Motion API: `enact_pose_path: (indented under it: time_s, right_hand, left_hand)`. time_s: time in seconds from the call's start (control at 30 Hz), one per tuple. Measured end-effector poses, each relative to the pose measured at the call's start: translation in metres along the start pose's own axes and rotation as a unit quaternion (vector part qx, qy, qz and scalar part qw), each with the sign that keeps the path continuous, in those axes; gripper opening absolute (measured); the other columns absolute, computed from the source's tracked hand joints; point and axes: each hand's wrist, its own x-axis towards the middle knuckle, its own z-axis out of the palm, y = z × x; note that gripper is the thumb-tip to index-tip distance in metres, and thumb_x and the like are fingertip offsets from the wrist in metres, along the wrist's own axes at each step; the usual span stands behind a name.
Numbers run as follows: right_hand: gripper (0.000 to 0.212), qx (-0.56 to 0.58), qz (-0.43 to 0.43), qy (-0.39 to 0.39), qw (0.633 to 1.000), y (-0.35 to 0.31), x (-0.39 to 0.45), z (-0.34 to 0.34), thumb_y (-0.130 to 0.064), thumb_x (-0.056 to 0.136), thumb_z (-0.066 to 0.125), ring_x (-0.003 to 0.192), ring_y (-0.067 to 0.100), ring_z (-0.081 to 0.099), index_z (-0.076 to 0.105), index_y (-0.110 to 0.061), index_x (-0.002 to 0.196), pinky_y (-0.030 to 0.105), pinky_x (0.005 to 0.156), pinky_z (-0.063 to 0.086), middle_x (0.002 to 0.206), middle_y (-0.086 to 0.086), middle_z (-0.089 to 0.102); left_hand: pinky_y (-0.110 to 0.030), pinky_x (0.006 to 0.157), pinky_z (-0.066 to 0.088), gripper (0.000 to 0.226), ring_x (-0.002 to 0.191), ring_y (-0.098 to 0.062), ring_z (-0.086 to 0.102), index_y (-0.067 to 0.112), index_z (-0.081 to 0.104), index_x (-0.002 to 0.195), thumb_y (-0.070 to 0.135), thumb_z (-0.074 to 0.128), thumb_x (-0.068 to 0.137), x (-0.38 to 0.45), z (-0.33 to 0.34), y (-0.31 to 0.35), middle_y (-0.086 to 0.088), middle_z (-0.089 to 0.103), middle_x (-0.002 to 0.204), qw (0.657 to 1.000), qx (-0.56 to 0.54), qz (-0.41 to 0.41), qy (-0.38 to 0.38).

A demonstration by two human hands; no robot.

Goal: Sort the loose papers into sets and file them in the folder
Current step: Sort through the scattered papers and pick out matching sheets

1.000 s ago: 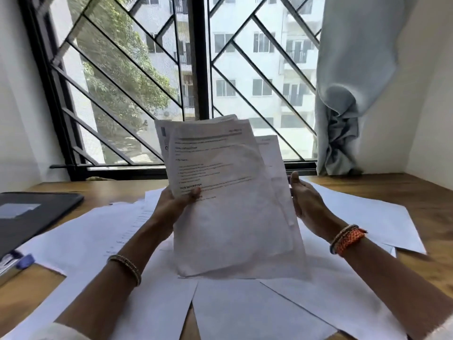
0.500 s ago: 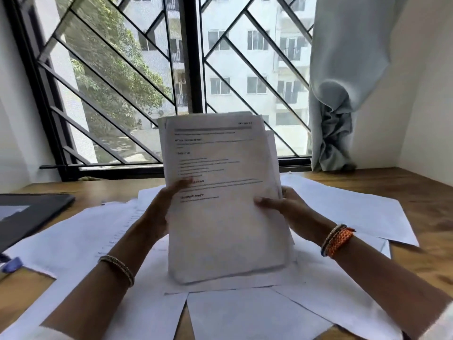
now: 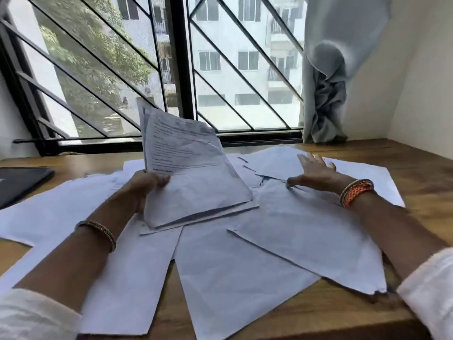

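Note:
My left hand (image 3: 147,186) grips a stack of printed papers (image 3: 193,182) by its left edge, thumb on the front sheet. The stack tilts back to the left, and its lower edge rests on the sheets below. My right hand (image 3: 316,174) is off the stack, fingers straight and spread, hovering over or touching the loose papers (image 3: 301,231) at the right. Several white sheets lie scattered and overlapping across the wooden desk (image 3: 421,173). A dark folder (image 3: 22,182) lies at the far left edge, partly cut off.
A barred window (image 3: 181,69) runs along the back of the desk. A grey curtain (image 3: 326,82) hangs bunched at the back right beside a white wall. Bare wood shows at the right side and the front edge.
My right hand let go of the stack and moved right over the loose sheets. The stack dropped and tilted left, now held by my left hand alone. The view tipped downward.

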Motion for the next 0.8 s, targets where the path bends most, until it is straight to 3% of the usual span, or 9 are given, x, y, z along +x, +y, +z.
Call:
enact_pose_path:
  time_s: [0.07,0.17,0.5,0.57,0.6,0.63,0.7,0.73,0.8]
  right_hand:
    - [0.086,-0.014,0.006,-0.055,0.998,0.011,0.004,0.007,-0.073,0.067,0.049,0.132,0.029,0.035,0.043,-0.014,0.13,0.046,0.105,0.031,0.145,0.014,0.039]
    - [0.048,-0.074,-0.04,0.009,0.996,0.006,0.004,0.007,-0.057,0.087,0.046,0.11,0.031,0.053,0.056,-0.015,0.107,0.035,0.083,0.041,0.125,0.014,0.058]
    - [0.033,-0.186,-0.07,0.07,0.978,-0.038,-0.028,-0.001,-0.021,0.091,0.05,0.115,0.036,0.051,0.046,-0.01,0.121,0.035,0.086,0.041,0.125,0.018,0.051]
    - [0.029,-0.101,-0.11,0.021,0.989,-0.042,-0.037,-0.019,-0.015,0.083,0.055,0.108,0.034,0.056,0.053,-0.012,0.112,0.034,0.084,0.045,0.121,0.017,0.057]
    - [0.031,0.035,-0.145,-0.038,0.988,-0.045,-0.045,-0.031,-0.01,0.077,0.057,0.101,0.033,0.062,0.058,-0.01,0.108,0.035,0.08,0.051,0.116,0.019,0.063]
    - [0.034,0.225,-0.181,-0.111,0.951,-0.046,-0.056,-0.043,-0.002,0.07,0.058,0.091,0.031,0.068,0.064,-0.007,0.103,0.035,0.074,0.056,0.108,0.019,0.068]
    - [0.043,0.562,-0.246,-0.195,0.765,-0.05,-0.078,-0.069,0.014,0.053,0.061,0.071,0.021,0.072,0.075,-0.006,0.088,0.028,0.061,0.058,0.087,0.012,0.074]
    - [0.041,0.64,-0.29,-0.188,0.686,-0.051,-0.082,-0.073,0.008,0.046,0.068,0.067,0.018,0.072,0.077,-0.008,0.082,0.026,0.059,0.058,0.081,0.008,0.074]
    - [0.033,0.711,-0.293,-0.15,0.622,-0.052,-0.072,-0.071,-0.009,0.05,0.07,0.068,0.019,0.072,0.078,-0.008,0.082,0.026,0.059,0.057,0.081,0.009,0.074]
  left_hand:
    - [-0.054,0.094,0.048,0.047,0.104,-0.037,0.062,0.004,0.062,0.118,0.011,0.076,0.074,0.003,-0.001,-0.006,-0.017,0.065,0.116,0.999,0.027,0.005,0.017]
    - [-0.051,0.094,0.049,0.032,0.103,-0.035,0.062,0.004,0.061,0.113,0.007,0.069,0.083,-0.012,0.009,0.0,-0.015,0.065,0.112,0.998,0.051,0.015,0.035]
    - [-0.043,0.091,0.049,0.034,0.106,-0.034,0.06,0.005,0.06,0.119,0.005,0.065,0.086,-0.009,0.012,0.0,-0.014,0.063,0.114,0.997,0.052,0.02,0.048]
    - [-0.043,0.089,0.049,0.036,0.106,-0.034,0.059,0.006,0.059,0.121,0.006,0.066,0.085,-0.007,0.012,-0.001,-0.014,0.063,0.115,0.997,0.045,0.016,0.059]
    - [-0.042,0.087,0.049,0.037,0.104,-0.034,0.059,0.005,0.058,0.122,0.006,0.066,0.085,-0.005,0.012,-0.001,-0.014,0.063,0.115,0.997,0.039,0.015,0.062]
    - [-0.042,0.085,0.05,0.037,0.101,-0.034,0.059,0.005,0.058,0.122,0.005,0.066,0.086,-0.003,0.012,-0.001,-0.015,0.063,0.115,0.997,0.035,0.015,0.066]
    - [-0.04,0.082,0.05,0.033,0.093,-0.033,0.06,0.003,0.059,0.119,0.003,0.064,0.086,0.0,0.013,-0.002,-0.016,0.063,0.112,0.997,0.032,0.02,0.068]
    - [-0.039,0.08,0.05,0.03,0.088,-0.032,0.061,0.003,0.06,0.117,0.002,0.062,0.087,0.0,0.014,-0.003,-0.016,0.063,0.111,0.997,0.034,0.025,0.068]
    - [-0.035,0.073,0.052,0.024,0.082,-0.031,0.061,0.002,0.062,0.111,0.0,0.061,0.087,-0.001,0.016,-0.003,-0.017,0.066,0.106,0.997,0.027,0.043,0.06]
